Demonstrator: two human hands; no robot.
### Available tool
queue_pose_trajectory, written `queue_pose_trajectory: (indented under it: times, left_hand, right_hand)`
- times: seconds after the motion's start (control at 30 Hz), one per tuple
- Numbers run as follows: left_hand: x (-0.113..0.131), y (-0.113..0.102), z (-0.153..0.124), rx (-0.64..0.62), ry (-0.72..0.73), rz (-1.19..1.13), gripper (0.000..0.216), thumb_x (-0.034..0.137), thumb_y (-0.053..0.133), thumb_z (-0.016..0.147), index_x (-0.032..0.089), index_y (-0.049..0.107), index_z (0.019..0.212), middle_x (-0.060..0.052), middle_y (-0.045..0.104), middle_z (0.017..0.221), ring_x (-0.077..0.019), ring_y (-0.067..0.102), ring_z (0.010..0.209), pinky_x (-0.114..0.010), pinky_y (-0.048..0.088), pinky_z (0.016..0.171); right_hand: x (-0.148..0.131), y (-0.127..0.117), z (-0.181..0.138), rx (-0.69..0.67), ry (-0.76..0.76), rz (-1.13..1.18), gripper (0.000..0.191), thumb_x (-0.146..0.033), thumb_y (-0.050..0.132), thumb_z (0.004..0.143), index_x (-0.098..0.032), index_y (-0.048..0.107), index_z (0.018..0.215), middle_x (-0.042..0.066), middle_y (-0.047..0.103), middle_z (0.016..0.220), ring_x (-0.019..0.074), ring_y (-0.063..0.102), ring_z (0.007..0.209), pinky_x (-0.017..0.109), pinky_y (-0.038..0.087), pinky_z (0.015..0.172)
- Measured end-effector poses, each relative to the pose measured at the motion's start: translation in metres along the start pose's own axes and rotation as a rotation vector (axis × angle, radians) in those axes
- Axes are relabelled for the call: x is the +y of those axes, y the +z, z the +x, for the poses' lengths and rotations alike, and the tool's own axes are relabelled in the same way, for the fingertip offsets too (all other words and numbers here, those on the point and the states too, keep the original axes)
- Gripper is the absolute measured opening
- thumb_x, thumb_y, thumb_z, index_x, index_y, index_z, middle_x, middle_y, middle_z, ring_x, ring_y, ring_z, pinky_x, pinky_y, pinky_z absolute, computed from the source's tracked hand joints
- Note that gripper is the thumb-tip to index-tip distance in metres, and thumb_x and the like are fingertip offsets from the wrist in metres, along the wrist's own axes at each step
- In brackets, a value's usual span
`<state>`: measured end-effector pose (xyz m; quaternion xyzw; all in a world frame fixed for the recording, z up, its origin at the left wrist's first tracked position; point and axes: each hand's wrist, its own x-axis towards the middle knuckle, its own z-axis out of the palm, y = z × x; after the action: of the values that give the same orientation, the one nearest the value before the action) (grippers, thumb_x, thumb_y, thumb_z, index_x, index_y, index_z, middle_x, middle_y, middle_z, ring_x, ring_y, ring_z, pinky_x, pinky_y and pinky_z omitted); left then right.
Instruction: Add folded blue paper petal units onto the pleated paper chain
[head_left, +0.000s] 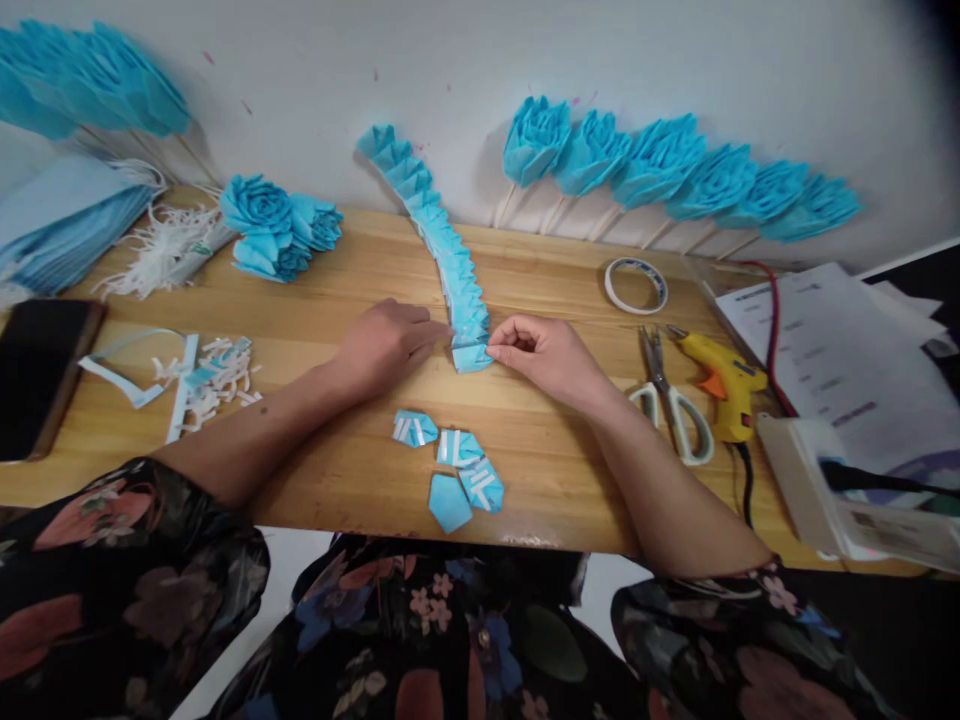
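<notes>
A long curved strip of folded blue fabric-like pieces (pixel 450 250) runs from the back wall toward me, its pieces overlapping in a row. At its near end, my right hand (pixel 544 355) pinches the right edge of the last piece between thumb and index finger. My left hand (pixel 390 345) lies low over the table with its fingers stretched out, the tips touching the strip's left side. Closer to me are several loose folded blue pieces (pixel 459 448), some with white tape strips showing; one (pixel 450 502) lies plain side up.
Blue flowers on sticks (pixel 660 165) lean on the wall. Right: a tape roll (pixel 609 287), scissors (pixel 684 425), a yellow glue gun (pixel 731 385), papers (pixel 810 350). Left: a flower cluster (pixel 259 210), face masks (pixel 82 215), white ear loops (pixel 161 250), scraps (pixel 225 375), a phone (pixel 46 375).
</notes>
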<state>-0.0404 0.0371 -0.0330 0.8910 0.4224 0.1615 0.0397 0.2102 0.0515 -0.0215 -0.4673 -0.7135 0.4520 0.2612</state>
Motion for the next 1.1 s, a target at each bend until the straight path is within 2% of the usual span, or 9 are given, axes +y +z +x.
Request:
queue_pose_trajectory:
  times: [0.13,0.47,0.63,0.77,1.1]
  left_hand:
    - [-0.001,0.002,0.000,0.002,-0.006,-0.024,0.037,0.021,0.042,0.097,0.021,0.075,0.114,-0.007,0.066,0.077,-0.0199,0.060,0.075,-0.031,0.038,0.069]
    - [0.000,0.001,0.000,-0.023,-0.028,-0.053,0.036,0.023,0.041,0.098,0.020,0.074,0.111,-0.007,0.068,0.079,-0.0210,0.062,0.077,-0.033,0.039,0.069]
    - [0.004,0.002,-0.003,0.094,-0.052,-0.086,0.032,0.021,0.043,0.098,0.018,0.071,0.112,-0.008,0.074,0.092,-0.0198,0.064,0.079,-0.034,0.041,0.072]
    - [0.007,0.001,-0.004,0.159,0.000,-0.105,0.030,0.017,0.044,0.096,0.019,0.072,0.107,-0.005,0.073,0.084,-0.0176,0.064,0.073,-0.032,0.039,0.070]
    - [0.006,0.001,-0.003,0.028,0.016,-0.059,0.034,0.015,0.042,0.095,0.018,0.072,0.111,-0.005,0.074,0.086,-0.0186,0.066,0.078,-0.033,0.037,0.070]
  right_hand:
    - [0.001,0.006,-0.002,0.075,0.034,-0.081,0.009,-0.030,0.070,0.078,-0.021,0.069,0.076,0.000,0.069,0.072,0.0136,0.056,0.064,0.027,0.038,0.060]
    - [-0.003,0.012,-0.004,0.144,0.087,-0.139,0.006,-0.027,0.067,0.078,-0.023,0.066,0.073,0.000,0.073,0.075,0.0161,0.062,0.067,0.029,0.042,0.062]
    - [-0.004,0.013,-0.003,0.150,0.109,-0.188,0.006,-0.026,0.067,0.078,-0.023,0.066,0.073,0.000,0.074,0.075,0.0163,0.063,0.068,0.029,0.041,0.063]
    - [-0.006,0.013,-0.004,0.159,0.117,-0.223,0.005,-0.025,0.066,0.078,-0.023,0.067,0.074,-0.001,0.075,0.076,0.0160,0.063,0.069,0.029,0.042,0.063]
    - [-0.011,0.015,-0.003,0.162,0.135,-0.321,0.004,-0.024,0.065,0.078,-0.023,0.067,0.075,-0.002,0.075,0.077,0.0147,0.063,0.068,0.028,0.041,0.063]
